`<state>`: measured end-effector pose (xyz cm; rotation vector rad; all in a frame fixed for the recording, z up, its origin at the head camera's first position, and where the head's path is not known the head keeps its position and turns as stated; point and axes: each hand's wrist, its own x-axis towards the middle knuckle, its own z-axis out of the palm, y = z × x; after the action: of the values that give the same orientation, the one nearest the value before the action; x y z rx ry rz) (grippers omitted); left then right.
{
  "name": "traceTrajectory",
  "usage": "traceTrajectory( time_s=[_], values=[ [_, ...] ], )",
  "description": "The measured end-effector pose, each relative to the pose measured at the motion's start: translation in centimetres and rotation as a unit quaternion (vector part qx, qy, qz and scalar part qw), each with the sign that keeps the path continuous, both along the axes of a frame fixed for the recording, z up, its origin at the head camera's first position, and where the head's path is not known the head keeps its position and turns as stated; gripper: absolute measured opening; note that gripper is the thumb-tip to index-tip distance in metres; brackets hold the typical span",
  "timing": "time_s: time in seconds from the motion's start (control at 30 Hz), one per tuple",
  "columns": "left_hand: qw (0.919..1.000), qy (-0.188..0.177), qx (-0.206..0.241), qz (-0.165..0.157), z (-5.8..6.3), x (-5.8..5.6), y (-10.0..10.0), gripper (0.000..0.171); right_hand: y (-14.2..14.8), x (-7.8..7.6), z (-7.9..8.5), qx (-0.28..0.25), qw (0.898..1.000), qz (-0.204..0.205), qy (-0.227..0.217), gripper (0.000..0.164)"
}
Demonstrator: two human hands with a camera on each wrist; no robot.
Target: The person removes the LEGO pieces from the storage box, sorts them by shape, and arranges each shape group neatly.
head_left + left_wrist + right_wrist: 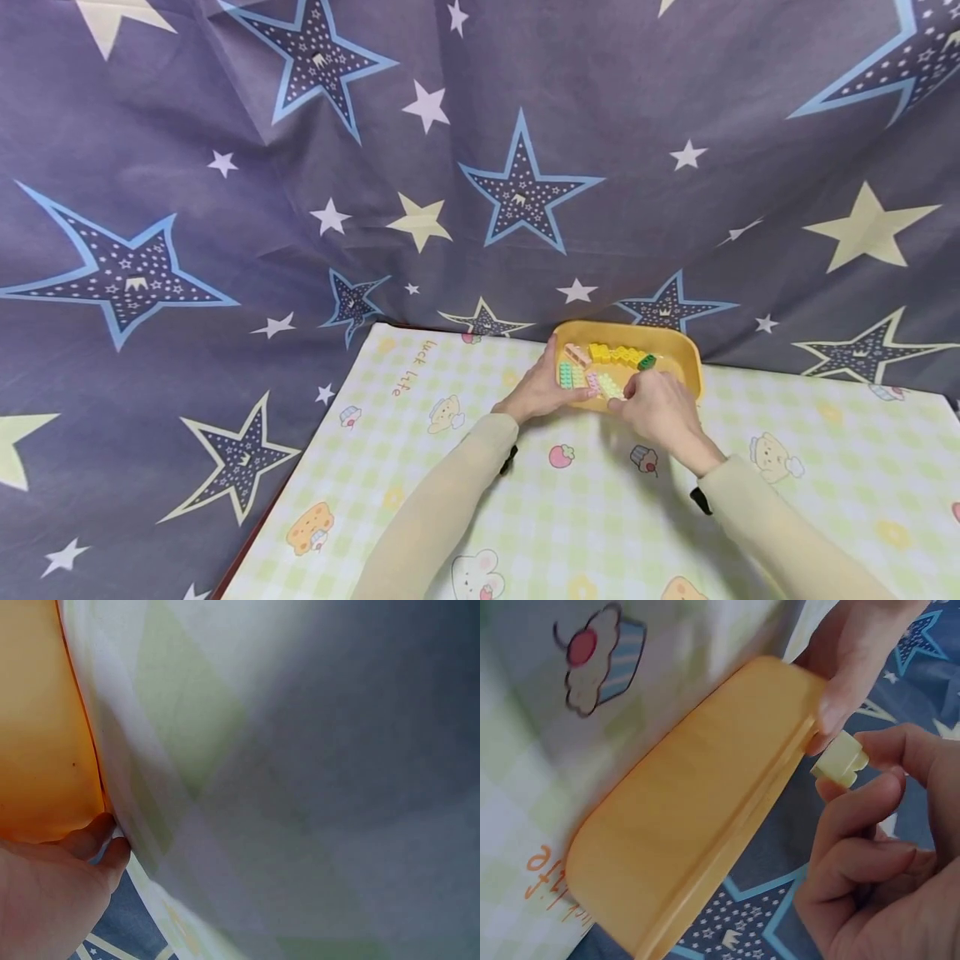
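A yellow plastic tray [690, 379] sits at the far edge of the table with toy building blocks inside. My left hand [542, 388] grips its left end, thumb over the near rim; in the left wrist view, fingertips [97, 832] rest low against its wall. Over the tray's near right side, my right hand [663, 410] pinches a pale yellow building block [840, 759] between thumb and fingers, close by the rim. Lying in the tray are yellow blocks [613, 354], a dark green block [647, 362], pink blocks [577, 356], teal blocks [566, 375] and pale green blocks [611, 386].
A white and green checked cloth [480, 492] with cartoon prints covers the table. Right behind the tray hangs a dark curtain [510, 275] patterned with stars. The table's left edge [258, 529] drops off beside the curtain.
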<state>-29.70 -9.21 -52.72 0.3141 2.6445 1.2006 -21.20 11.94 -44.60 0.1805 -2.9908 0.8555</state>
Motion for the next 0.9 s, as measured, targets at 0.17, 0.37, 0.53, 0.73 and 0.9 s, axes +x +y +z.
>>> traceTrajectory(
  time_s=[0.17,0.37,0.53,0.73,0.9],
  values=[
    [0.9999,0.008,-0.007,-0.001,-0.1,-0.1,0.0,0.131,-0.6,1.8,0.1,-0.008,1.0,-0.005,0.008,0.037],
    [1.0,0.0,0.001,-0.001,0.0,0.1,-0.1,0.132,-1.4,3.7,-1.1,-0.035,0.999,-0.007,-0.01,0.025],
    [1.0,0.006,0.0,0.005,0.2,0.1,-0.2,0.132,-2.6,3.9,-2.7,-0.06,0.997,-0.013,-0.039,0.038],
    [0.9999,-0.002,0.012,-0.001,0.2,0.1,-0.2,0.132,-4.2,3.4,-4.2,-0.055,0.996,-0.018,-0.072,0.041],
    [0.9999,0.007,0.006,-0.007,-0.2,-0.1,-0.1,0.133,-5.3,3.1,-4.9,-0.042,0.994,-0.015,-0.097,0.042]
  ],
)
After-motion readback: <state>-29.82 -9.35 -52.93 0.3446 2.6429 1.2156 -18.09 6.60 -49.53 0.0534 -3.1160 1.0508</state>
